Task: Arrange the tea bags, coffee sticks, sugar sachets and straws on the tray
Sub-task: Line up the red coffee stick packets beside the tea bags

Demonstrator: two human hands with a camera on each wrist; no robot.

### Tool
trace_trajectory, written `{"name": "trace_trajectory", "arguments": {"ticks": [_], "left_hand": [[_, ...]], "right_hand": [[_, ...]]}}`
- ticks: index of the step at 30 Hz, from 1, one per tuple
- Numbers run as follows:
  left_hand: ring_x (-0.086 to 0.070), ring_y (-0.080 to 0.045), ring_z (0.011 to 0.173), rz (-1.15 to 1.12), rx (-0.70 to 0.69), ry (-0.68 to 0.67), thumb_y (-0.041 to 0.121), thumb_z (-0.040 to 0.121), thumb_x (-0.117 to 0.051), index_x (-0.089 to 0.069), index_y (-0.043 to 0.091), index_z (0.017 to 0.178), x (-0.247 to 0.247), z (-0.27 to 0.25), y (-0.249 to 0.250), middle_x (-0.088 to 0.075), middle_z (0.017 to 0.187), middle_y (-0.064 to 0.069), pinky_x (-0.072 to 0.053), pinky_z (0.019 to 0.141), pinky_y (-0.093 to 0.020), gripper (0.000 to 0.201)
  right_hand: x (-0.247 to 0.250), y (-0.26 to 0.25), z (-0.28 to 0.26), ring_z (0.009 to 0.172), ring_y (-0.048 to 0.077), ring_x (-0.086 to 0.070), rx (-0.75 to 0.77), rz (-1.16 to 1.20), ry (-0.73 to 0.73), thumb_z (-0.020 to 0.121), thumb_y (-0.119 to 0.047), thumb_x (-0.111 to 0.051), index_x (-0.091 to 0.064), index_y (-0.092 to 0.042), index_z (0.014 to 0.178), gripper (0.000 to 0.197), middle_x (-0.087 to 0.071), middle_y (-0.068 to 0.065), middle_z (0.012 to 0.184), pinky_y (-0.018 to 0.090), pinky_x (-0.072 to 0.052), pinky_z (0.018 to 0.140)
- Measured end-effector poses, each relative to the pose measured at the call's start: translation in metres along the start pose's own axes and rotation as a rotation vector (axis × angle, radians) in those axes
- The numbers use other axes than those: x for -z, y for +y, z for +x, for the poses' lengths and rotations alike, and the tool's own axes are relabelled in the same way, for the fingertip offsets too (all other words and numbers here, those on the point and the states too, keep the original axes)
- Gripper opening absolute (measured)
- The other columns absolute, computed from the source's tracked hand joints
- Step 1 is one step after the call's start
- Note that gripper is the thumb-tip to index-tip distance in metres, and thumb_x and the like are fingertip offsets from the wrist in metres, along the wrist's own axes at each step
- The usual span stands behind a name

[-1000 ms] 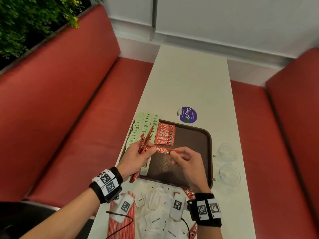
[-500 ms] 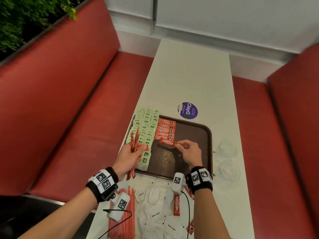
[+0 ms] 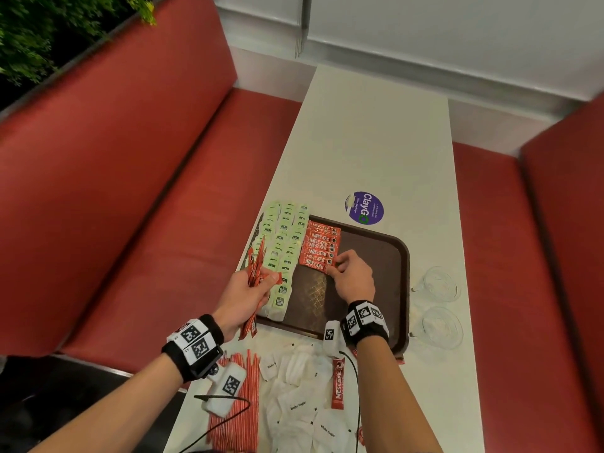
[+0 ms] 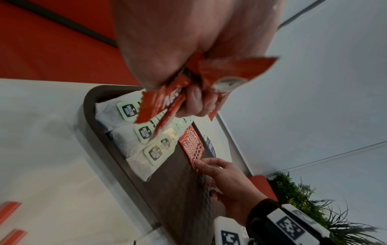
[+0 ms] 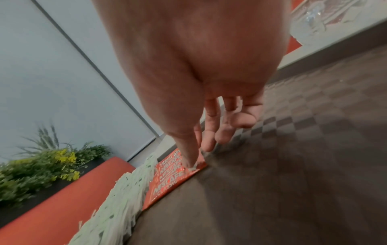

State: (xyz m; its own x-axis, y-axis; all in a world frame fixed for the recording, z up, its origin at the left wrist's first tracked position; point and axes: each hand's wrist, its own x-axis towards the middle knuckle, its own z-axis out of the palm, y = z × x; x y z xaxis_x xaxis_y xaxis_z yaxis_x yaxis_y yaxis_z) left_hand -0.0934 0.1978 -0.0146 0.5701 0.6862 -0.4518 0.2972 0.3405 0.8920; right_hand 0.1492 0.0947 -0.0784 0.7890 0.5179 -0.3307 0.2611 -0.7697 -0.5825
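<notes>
On the table (image 3: 376, 142), head view: your tray (image 3: 389, 256) holds tea bags (image 3: 282, 243) at left, a row of coffee sticks (image 3: 320, 248) just beside them.
Near edge: sugar sachets (image 3: 300, 407) and straws (image 3: 250, 387), off the tray.
Left wrist view: your left hand (image 4: 188, 41) grips a bundle of sticks (image 4: 161, 102).
Right wrist view: your right hand (image 5: 199, 58) rests its thumb tip on the nearest stick (image 5: 176, 180); pinch or press, cannot tell.

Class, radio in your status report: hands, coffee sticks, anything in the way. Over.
Left hand grips spare sticks. Right hand pinches near stick in row on tray. Sugar, straws off tray. Nothing in the way.
</notes>
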Motion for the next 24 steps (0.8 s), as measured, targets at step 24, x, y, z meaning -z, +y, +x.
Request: {"name": "trace_trajectory", "arguments": {"ticks": [24], "left_hand": [[-0.038,-0.012,0.054,-0.102,0.036,-0.109,0.022,0.110,-0.062,-0.064,0.011,0.101,-0.008,-0.011,0.012,-0.052,0.075,-0.002,-0.032,0.049,-0.024,0.014]], "right_hand": [[-0.009,-0.033,-0.026,0.117,0.027,-0.058,0.064,-0.030,0.176,0.088,-0.055,-0.082,-0.054,-0.030,0.115,0.046,-0.056,0.002,0.125,0.049,-0.057,0.095]]}}
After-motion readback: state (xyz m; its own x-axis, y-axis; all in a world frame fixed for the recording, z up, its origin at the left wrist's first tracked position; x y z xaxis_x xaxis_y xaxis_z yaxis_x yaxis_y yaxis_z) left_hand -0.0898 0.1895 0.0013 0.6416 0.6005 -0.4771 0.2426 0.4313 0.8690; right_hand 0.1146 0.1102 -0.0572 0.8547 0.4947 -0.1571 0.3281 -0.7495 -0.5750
